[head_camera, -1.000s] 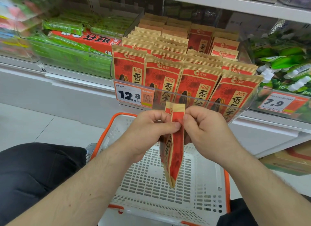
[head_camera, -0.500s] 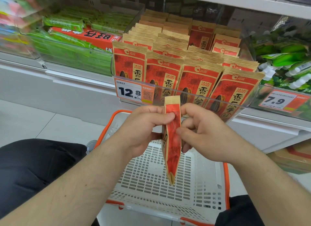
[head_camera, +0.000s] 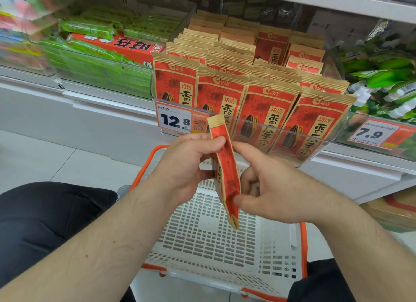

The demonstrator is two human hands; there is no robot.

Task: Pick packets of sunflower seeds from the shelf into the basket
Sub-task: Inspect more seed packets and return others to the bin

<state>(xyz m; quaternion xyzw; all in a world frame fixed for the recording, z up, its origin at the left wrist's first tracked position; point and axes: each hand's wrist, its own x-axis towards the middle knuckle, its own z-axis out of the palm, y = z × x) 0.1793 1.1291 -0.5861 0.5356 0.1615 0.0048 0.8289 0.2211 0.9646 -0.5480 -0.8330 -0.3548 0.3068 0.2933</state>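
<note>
A red and tan packet of sunflower seeds (head_camera: 226, 166) hangs edge-on above the white basket (head_camera: 216, 241) with orange rim. My left hand (head_camera: 186, 169) pinches the packet near its top with thumb and fingers. My right hand (head_camera: 267, 184) holds its lower part from the right, thumb on the near edge. A second packet seems to sit behind it, mostly hidden. Several rows of the same packets (head_camera: 265, 108) stand in a clear bin on the shelf just beyond my hands.
A 12.8 price tag (head_camera: 180, 120) is fixed to the bin front, a 7.9 tag (head_camera: 376, 134) to the right. Green snack packs (head_camera: 99, 60) and a red box (head_camera: 126, 46) fill the left bin. My dark-trousered knees flank the basket on a tiled floor.
My right hand has slid down from the packet's top to its lower part. The left hand keeps its pinch near the top, and the packet has tilted slightly.
</note>
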